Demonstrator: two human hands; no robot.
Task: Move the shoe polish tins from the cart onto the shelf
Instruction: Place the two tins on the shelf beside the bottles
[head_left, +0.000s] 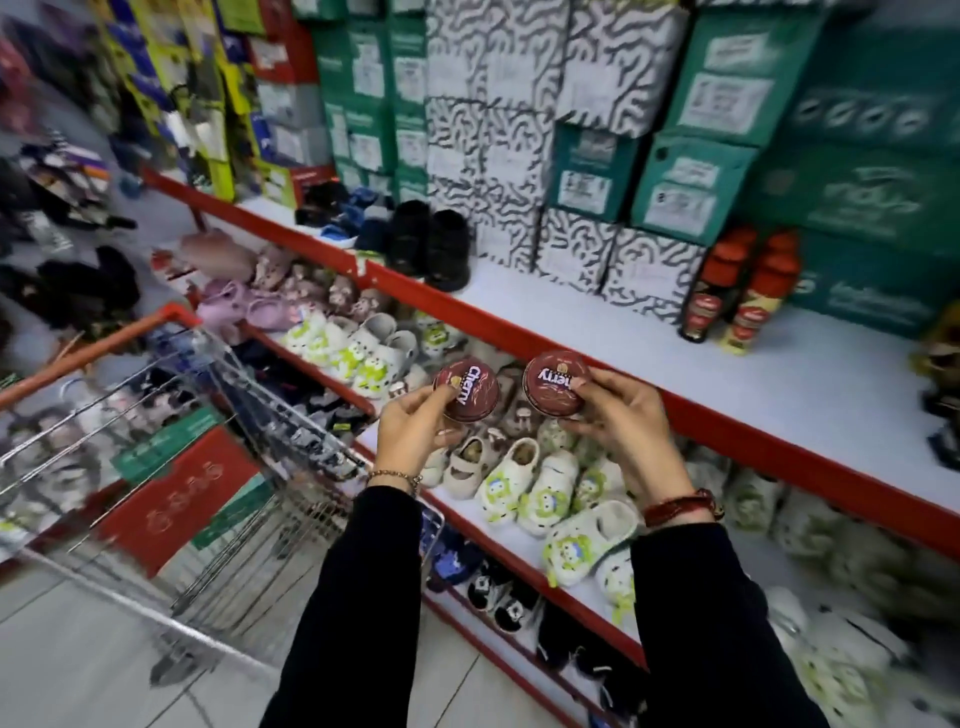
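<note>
Each of my hands holds a round dark-red shoe polish tin with a white "Cherry" label. My left hand (413, 428) grips the left tin (467, 387) from below. My right hand (621, 421) grips the right tin (556, 382) at its right side. Both tins are held up in front of the red edge of the white shelf (561, 306), below its level. The wire cart (208, 467) with a red handle stands at the left, blurred, with red and green boxes inside.
On the white shelf stand two polish bottles with red caps (737, 291), black shoes (431, 244), and stacked patterned and green shoe boxes (597, 171). Lower shelves hold several white and green clogs (545, 488). Grey tiled floor lies below the cart.
</note>
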